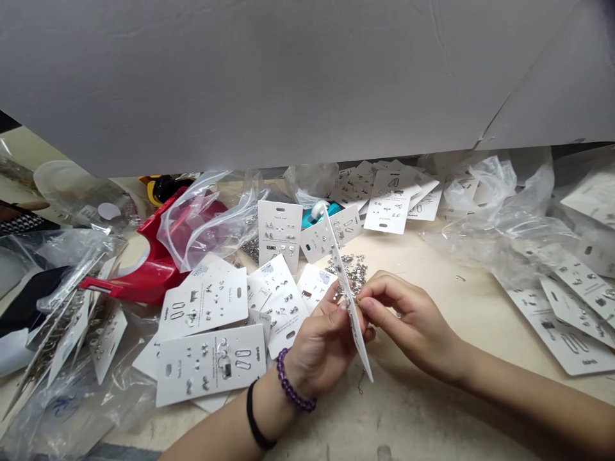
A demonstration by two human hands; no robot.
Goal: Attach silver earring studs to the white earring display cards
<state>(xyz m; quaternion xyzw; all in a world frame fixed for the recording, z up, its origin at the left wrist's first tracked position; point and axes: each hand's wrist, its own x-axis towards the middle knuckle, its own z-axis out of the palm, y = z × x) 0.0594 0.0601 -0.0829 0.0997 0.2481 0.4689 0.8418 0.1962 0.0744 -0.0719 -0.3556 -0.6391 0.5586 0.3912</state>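
Note:
My left hand (319, 349), with a purple bead bracelet and a black band on its wrist, grips a white earring card (342, 272) held edge-on and upright over the table. My right hand (408, 320) is on the card's other side, thumb and fingertips pinched together against it on something too small to make out. Just behind the card lies a small heap of silver earring parts (355, 269). Several filled earring cards (209, 365) lie flat to the left of my left hand.
A red plastic holder (148, 272) and crumpled clear bags (211, 218) sit at the left. More cards are piled at the back (389, 205) and at the right (571, 320) among plastic bags. A large white board (288, 77) hangs over the back of the table.

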